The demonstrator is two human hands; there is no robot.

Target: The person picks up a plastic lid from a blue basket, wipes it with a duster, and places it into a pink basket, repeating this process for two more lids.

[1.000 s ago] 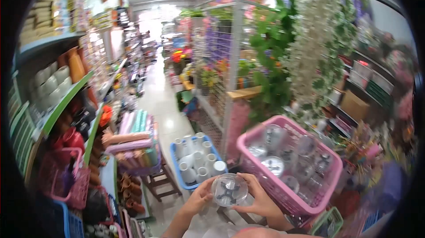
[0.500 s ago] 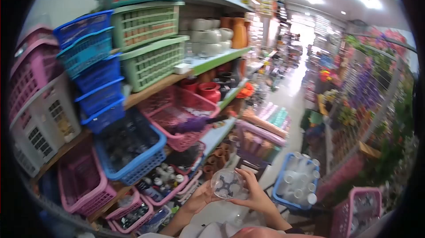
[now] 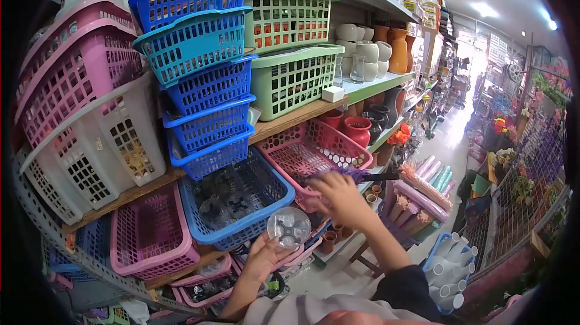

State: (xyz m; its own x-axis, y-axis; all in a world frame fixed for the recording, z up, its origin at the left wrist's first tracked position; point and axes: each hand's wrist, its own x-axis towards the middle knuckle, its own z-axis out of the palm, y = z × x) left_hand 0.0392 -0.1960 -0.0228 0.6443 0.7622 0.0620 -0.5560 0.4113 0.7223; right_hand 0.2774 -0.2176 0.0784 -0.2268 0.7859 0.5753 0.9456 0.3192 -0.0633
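My left hand [image 3: 264, 258] is closed on the edge of a clear round plastic dish [image 3: 289, 228] with a grey, many-armed piece showing inside it. The dish is in front of the blue basket [image 3: 266, 219], which has several dark pieces [image 3: 238, 189] and another clear round dish [image 3: 212, 211] in it. My right hand [image 3: 343, 199] is raised at the front of the pink basket [image 3: 284, 159], its fingers spread and pointing left. Behind that hand lies a purple fluffy thing [image 3: 356, 173] with a dark handle; I see no grip on it.
Stacked blue baskets [image 3: 211, 122] and green baskets [image 3: 296, 77] fill the shelf. A pink basket [image 3: 151, 228] stands at the lower left. To the right are wrapped rolls [image 3: 423, 195], a crate of white tubes [image 3: 450, 270] and a wire rack with flowers [image 3: 519, 162].
My right hand has let go of the clear dish and moved up toward the pink basket. The dish stays in my left hand. The view has turned left toward the shelves.
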